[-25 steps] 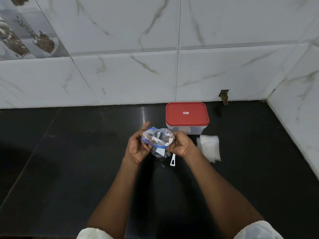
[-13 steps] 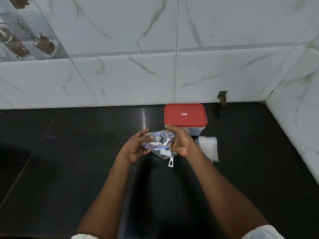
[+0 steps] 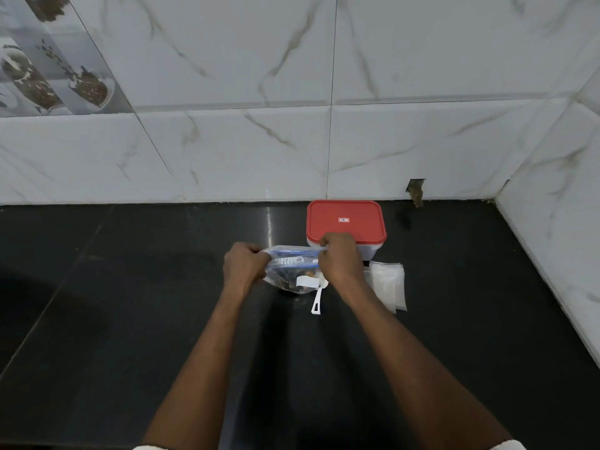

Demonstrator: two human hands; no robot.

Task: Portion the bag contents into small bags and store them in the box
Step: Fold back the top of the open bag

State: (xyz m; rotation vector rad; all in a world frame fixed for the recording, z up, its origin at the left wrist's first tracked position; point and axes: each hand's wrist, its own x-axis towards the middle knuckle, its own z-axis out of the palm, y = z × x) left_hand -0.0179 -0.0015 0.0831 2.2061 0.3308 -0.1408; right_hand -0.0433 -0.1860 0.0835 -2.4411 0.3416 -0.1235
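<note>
While the zip bag (image 3: 292, 269) is held low over the black counter (image 3: 130, 319) before the red-lidded box (image 3: 345, 222), its top pinched by the left hand (image 3: 245, 266) and right hand (image 3: 339, 259), I'd peel the seal apart evenly, mouth up, so nothing spills beside the small bags (image 3: 386, 284).

The bag (image 3: 281, 275) has a blue band (image 3: 289, 261) with white capital letters, between the left grip (image 3: 245, 266) and the right grip (image 3: 339, 259). Only something like "RO" can be read; creases hide the rest. A small red-and-blue sticker (image 3: 343, 219) sits on the red lid (image 3: 328, 225) just beyond the right grip, with print too small to read.
</note>
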